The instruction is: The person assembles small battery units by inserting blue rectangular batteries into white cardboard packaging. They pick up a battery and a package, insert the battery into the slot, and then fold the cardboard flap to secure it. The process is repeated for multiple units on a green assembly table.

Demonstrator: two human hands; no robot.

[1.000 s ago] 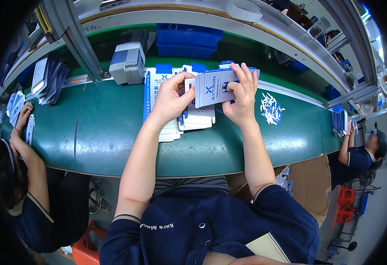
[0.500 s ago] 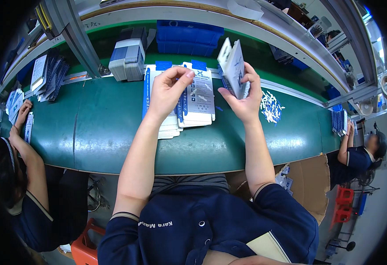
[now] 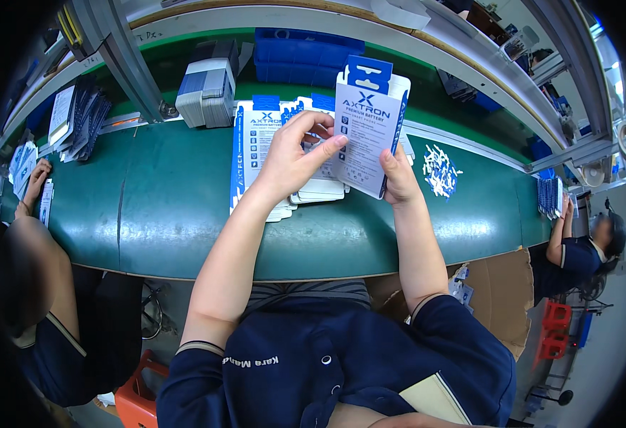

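Note:
Upright in front of me, a flat white-and-blue cardboard box (image 3: pixel 370 135) with a blue hang tab shows its printed face. My right hand (image 3: pixel 402 175) grips its lower right side, thumb across the front and fingers behind. At its left edge is my left hand (image 3: pixel 295 153), fingers curled and thumb tip laid on the edge. Whether more boxes sit behind the held one I cannot tell. Just beyond my left hand, overlapping piles of matching flat boxes (image 3: pixel 250 135) lie on the green table (image 3: pixel 184 214), partly hidden by my hands.
White and blue paper scraps (image 3: pixel 439 172) lie heaped to the right. A blue bin (image 3: pixel 302 60) and a tall stack of cards or boxes (image 3: pixel 206 93) stand at the back. Co-workers sit at both ends. A metal post (image 3: pixel 131 64) rises at the back left.
My right hand has turned the box from edge-on to face-on and brought it lower and nearer. My left hand has moved right to its left edge.

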